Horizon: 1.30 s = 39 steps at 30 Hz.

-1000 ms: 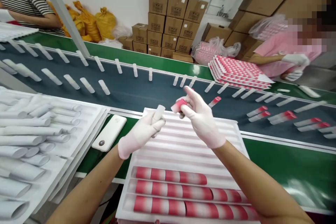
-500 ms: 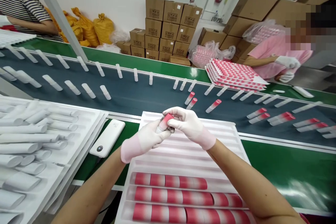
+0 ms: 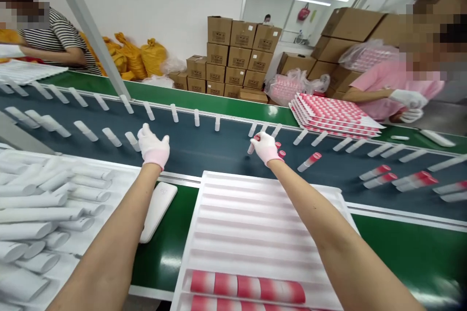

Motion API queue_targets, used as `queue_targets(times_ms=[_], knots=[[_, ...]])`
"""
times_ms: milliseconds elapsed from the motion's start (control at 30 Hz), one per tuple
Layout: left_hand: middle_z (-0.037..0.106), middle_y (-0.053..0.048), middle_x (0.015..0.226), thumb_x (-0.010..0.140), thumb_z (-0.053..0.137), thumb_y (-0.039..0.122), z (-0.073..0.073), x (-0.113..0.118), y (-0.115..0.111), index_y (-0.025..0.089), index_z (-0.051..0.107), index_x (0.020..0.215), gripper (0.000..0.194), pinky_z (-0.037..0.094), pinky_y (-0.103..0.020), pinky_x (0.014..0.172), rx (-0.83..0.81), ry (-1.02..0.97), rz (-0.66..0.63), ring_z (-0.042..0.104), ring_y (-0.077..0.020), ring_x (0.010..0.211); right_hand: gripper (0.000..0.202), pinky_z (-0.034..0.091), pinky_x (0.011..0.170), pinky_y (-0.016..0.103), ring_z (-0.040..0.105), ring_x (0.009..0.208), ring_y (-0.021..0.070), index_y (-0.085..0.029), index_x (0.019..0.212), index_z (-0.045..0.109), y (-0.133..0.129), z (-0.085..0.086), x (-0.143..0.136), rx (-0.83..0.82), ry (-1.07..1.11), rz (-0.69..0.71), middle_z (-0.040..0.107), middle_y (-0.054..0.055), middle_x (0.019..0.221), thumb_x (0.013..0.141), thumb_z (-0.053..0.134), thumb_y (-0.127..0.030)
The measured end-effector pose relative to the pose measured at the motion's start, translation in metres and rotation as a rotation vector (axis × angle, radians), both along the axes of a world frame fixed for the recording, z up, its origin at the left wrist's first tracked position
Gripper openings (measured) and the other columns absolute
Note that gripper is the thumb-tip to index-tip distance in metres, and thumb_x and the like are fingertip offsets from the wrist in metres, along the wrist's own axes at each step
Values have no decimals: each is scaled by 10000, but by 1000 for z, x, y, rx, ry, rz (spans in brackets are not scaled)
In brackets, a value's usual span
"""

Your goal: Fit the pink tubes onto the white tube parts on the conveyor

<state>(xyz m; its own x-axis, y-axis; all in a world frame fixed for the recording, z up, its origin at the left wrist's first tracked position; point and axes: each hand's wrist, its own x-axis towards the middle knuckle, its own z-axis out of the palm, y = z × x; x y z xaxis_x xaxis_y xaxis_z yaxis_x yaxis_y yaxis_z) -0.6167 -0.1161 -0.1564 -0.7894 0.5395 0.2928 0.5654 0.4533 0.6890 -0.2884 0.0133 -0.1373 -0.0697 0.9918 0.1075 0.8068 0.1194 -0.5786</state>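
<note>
Nearby, at the bottom centre, a white tray (image 3: 270,233) bears red-and-white tubes (image 3: 248,287). Left of it lies a white device (image 3: 159,211), its faint display digits unreadable. Beyond, over the dark belt (image 3: 204,150), the left hand (image 3: 153,148) has thumb and fingers apart, just beside a white tube (image 3: 132,141); right of centre, the right hand (image 3: 265,147) pinches a red-topped tube (image 3: 251,148) between its fingertips. Upper centre, stacked cartons (image 3: 239,58) carry dark print and white labels, too small to read.

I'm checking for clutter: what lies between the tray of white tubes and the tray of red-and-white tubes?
In the head view, a flat white device lies there on the green bench, partly behind the left forearm.
</note>
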Motion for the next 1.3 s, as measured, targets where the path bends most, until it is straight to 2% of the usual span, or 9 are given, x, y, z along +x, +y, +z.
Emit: queue_targets(times_ms=[133,267,333,467,567,800,900,1067,1300], knots=[[502,-277,1427,847,668,165,-20,-10,16,68,381,1485,706,424,-491,1125,-148,-89,-45,531,-363,1337,205,510,815,304,690,884,232,-121,1008,730,4,-2,1,-43,-88,-8,737,96,915,819,708,-198],[657,-208,1231,892,556,131,-37,-10,13,104,595,1264,375,470,-456,1060,-265,-102,-139,624,-332,1221,466,491,955,364,663,1047,265,-162,1310,639,-53,8,13,36,-135,90,683,126,1191,873,705,-308],[687,-183,1149,910,523,157,-43,-8,9,119,659,1130,261,471,-443,1041,-339,-95,-208,633,-336,1189,397,489,967,368,655,1042,249,-188,1303,646,-105,11,18,94,-81,375,675,108,1173,928,642,-318],[678,-154,1197,874,565,165,-53,5,7,164,679,1122,273,420,-412,1087,-441,-83,-376,600,-320,1219,328,504,905,319,627,1027,203,-200,1307,630,-210,22,16,-12,58,1318,654,97,1168,1001,514,-223],[679,-155,1180,804,611,120,-51,19,8,169,699,1056,272,376,-423,1130,-450,-92,-444,574,-329,1245,449,489,733,321,604,927,221,-215,1385,566,-252,29,9,-65,-238,1573,621,113,1185,937,572,-183],[625,-205,1205,870,531,138,-16,52,-18,121,609,1132,274,382,-528,1114,-203,-219,-402,577,-344,1211,190,424,624,326,560,779,214,-182,1043,615,-275,16,2,122,-410,1485,643,72,967,854,603,-194],[614,-154,1212,996,396,283,6,81,-56,152,473,1306,346,517,-418,974,-30,-348,-488,644,-230,1041,99,473,655,300,585,758,173,-185,890,579,-261,19,5,-16,44,1238,646,42,890,802,590,-140],[544,-34,931,966,516,566,37,146,-128,200,551,1233,454,478,-236,600,190,-1043,-952,480,-101,652,449,531,710,311,625,798,158,-215,1293,544,-194,54,17,-85,915,587,648,12,910,848,603,-222],[446,23,763,883,631,622,57,172,-147,184,579,1079,483,215,-209,419,-41,-1160,-1069,284,-45,478,400,573,763,328,625,752,130,-172,1229,644,-169,73,37,-284,896,697,682,51,1037,870,707,-335]])
